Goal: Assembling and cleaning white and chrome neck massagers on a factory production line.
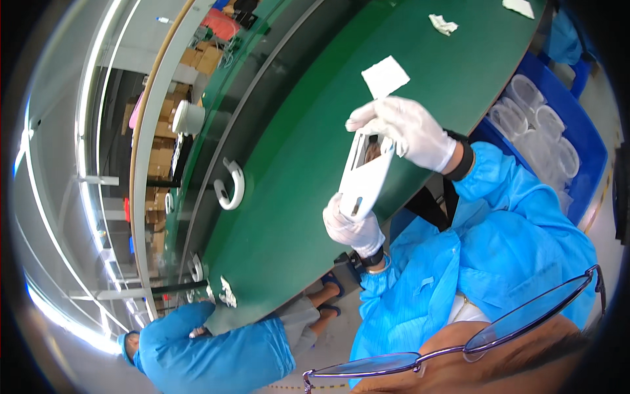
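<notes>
A long white plastic housing [365, 189] with a rounded lower end, a small slot and a larger opening is held up at a tilt over the green work surface. My left hand [354, 223], in a white glove, grips its lower end. My right hand [410, 131], gloved as well, has its fingers bent over the upper end, and its fingertips are partly hidden. Something brown and dark shows through the opening; I cannot make out what it is. Just beyond the right hand a white cloth square [386, 77] lies on the surface.
The green work surface [308, 151] carries a white C-shaped part [231, 187] and crumpled white cloths [443, 25]. At right stands a blue crate [590, 148] with clear round plastic containers. A co-worker in blue [210, 351] leans at the surface lower left. A white bucket [189, 118] stands beyond.
</notes>
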Demonstrator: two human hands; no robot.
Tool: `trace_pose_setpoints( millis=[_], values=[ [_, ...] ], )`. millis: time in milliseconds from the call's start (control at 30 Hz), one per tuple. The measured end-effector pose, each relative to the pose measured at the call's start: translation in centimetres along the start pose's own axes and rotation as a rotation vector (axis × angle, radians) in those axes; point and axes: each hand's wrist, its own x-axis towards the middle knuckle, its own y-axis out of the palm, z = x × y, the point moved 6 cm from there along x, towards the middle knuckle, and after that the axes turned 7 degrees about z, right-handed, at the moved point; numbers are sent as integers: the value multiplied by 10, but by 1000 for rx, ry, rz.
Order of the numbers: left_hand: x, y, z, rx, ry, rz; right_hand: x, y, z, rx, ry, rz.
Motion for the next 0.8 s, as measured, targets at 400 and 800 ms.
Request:
trace_pose_setpoints(
  millis=[400,800],
  values=[
    [-1,12,57,-337,-563,-73,-34,94,-81,1661,844,-219],
    [-15,12,56,-355,-579,-50,-9,119,-40,-248,-60,-101]
  ],
)
